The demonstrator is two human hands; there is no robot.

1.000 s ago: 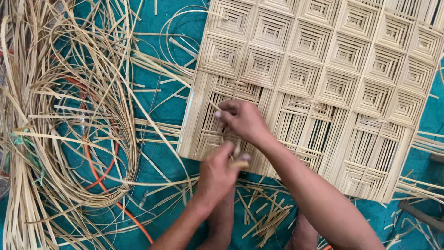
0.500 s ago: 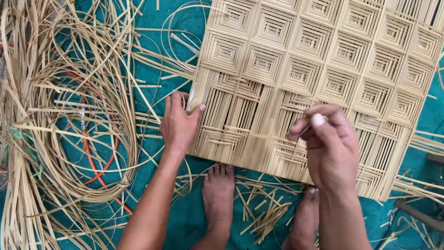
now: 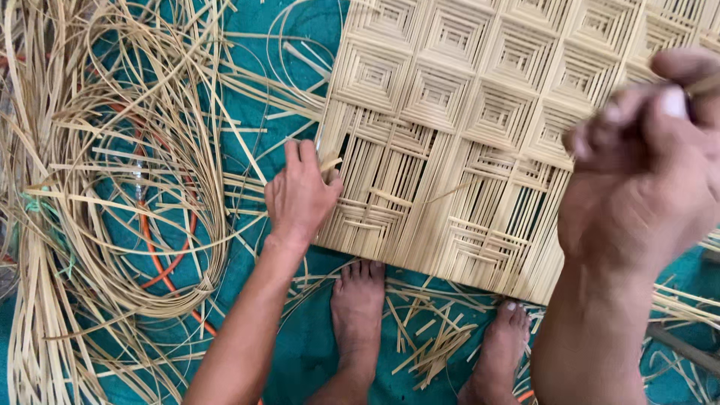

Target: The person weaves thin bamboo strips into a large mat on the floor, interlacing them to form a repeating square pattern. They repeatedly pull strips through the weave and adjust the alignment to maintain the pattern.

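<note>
A large woven cane mat [image 3: 480,112] with a pattern of nested squares lies on a teal sheet [image 3: 300,352]. My left hand [image 3: 300,196] rests on the mat's near left edge, fingers pressed against the loose upright strips there. My right hand [image 3: 645,172] is raised close to the camera at the right, blurred, with its fingertips pinched on a thin cane strip [image 3: 705,86] that runs off the frame. My two bare feet [image 3: 358,300] stand just below the mat's near edge.
A big tangled coil of long cane strips [image 3: 105,187] fills the left side, with an orange cord [image 3: 161,255] running through it. Short cut offcuts [image 3: 431,341] lie scattered between my feet and along the mat's near edge.
My right hand has risen from the mat towards the camera and to the right, pulling a strip. My left hand moved from the middle of the mat to its left edge and stays there.
</note>
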